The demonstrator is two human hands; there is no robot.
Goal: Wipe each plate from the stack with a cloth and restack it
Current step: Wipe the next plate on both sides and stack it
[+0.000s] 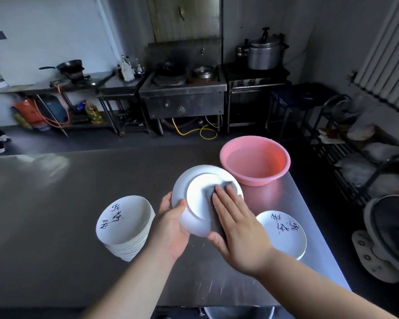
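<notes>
While left hand [171, 226] grips plate [198, 196], right hand [237, 226] presses cloth [211, 192].

brush-script characters on stack's top plate [124, 217], illegible, likewise right plate [283, 229]

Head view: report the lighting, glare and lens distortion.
Head view: dim room, dark toward the corners; soft window glare smears the steel table at far left and beside the pink basin. The wide-angle lens bows the radiator and the table edges. The held plate, grey cloth and both hands stay fairly sharp.
</notes>
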